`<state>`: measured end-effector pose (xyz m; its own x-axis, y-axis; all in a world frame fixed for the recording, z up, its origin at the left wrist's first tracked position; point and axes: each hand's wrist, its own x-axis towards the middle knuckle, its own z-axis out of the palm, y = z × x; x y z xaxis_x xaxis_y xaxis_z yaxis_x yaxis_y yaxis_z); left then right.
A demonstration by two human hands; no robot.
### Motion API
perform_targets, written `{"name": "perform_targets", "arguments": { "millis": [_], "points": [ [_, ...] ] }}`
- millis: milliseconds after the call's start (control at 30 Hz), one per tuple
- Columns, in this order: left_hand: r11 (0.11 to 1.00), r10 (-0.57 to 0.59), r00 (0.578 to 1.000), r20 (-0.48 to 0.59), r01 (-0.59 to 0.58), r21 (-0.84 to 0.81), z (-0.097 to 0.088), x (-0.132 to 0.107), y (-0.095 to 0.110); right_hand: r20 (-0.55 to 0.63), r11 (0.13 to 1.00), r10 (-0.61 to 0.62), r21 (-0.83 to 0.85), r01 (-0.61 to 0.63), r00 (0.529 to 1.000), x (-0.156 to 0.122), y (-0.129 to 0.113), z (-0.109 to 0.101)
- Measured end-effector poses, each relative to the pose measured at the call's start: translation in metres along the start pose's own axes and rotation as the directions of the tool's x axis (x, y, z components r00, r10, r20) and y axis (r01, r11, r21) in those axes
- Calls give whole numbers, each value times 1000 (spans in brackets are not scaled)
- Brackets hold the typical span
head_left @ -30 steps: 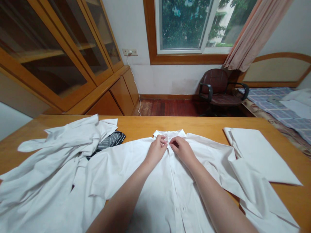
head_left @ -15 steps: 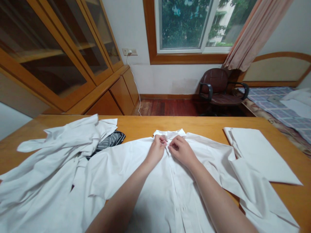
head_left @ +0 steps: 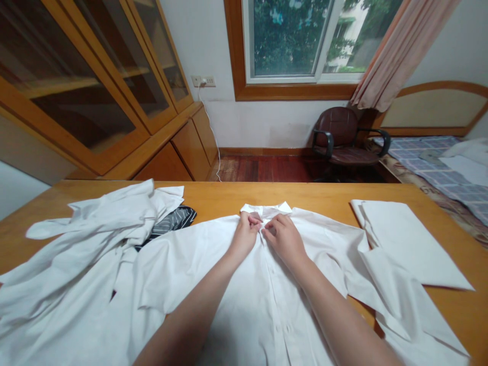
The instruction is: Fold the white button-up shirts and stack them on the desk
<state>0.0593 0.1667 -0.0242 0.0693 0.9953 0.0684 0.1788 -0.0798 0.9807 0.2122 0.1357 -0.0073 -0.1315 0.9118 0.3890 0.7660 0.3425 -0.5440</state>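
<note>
A white button-up shirt (head_left: 244, 305) lies spread front side up on the table, its collar (head_left: 284, 207) toward the far edge. Just below the collar, my left hand (head_left: 247, 233) pinches the edge of the shirt's front opening. Close beside it, my right hand (head_left: 284, 235) has its fingers bent together on the same spot of the placket. The fingertips of both hands nearly meet there. Whatever small button sits between them is too small to make out. Lower down the front, several buttons show along the placket.
On the left of the wooden table (head_left: 217, 195) is a heap of white clothes (head_left: 87, 254), with a dark striped cloth (head_left: 173, 222) partly beneath. A folded white garment (head_left: 412, 244) lies at the right. Beyond stand a glass-door cabinet (head_left: 168, 147), a chair (head_left: 341, 134) and a bed (head_left: 438, 162).
My right hand has shifted slightly left, bringing its fingertips closer to my left hand at the placket. The shirt and my left hand stay nearly where they were.
</note>
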Motion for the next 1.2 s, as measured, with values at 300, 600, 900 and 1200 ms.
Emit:
{"name": "perform_targets", "arguments": {
  "millis": [300, 600, 900, 1200],
  "points": [
    [998, -36, 999, 1, 36, -49, -1, 0, 6, -19, 1000, 6, 10, -6, 1000, -1, -1, 3],
    [939, 188, 982, -37, -169, 299, -2, -3, 1, 24, 998, 34, 52, -35, 999, 1, 4, 0],
    [779, 417, 897, -149, -267, 568, -17, 3, 4, -217, 983, 136, 150, -105, 967, 6, 15, -14],
    [738, 435, 899, -56, -320, 594, -24, 6, 3, -221, 996, 82, -14, -87, 972, 8, 41, -19]
  ]
}}
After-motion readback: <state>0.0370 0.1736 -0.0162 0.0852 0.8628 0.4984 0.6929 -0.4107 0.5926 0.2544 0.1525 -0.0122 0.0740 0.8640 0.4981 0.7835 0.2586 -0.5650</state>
